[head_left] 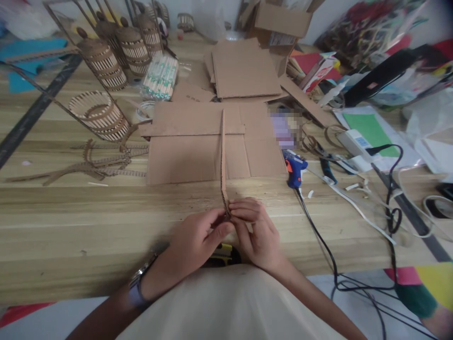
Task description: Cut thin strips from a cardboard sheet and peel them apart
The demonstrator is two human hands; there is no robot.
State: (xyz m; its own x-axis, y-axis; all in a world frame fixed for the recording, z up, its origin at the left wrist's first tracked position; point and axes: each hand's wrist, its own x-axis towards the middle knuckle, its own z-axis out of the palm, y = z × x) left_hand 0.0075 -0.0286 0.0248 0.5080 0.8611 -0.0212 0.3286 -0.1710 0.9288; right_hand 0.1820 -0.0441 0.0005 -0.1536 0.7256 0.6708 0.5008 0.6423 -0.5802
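Note:
A narrow cardboard strip [222, 160] points away from me, bent near its close end, with its far part over a cardboard sheet [184, 160]. My left hand [201, 236] pinches the near end of the strip between thumb and fingers. Close against it, my right hand [256, 231] grips the same end, its fingertips meeting the left ones. The very tip of the strip is hidden by the fingers. Partly covered by my hands and shirt, a black and yellow object [224, 255] lies at the table's near edge.
A blue glue gun [294, 167] with a trailing black cord lies right of the sheet, near pliers [329, 170]. On the left are curled cardboard strips [102, 165], an open slatted basket [99, 115] and lidded lanterns [102, 63]. Stacked cardboard [246, 71] and a box [281, 21] stand behind.

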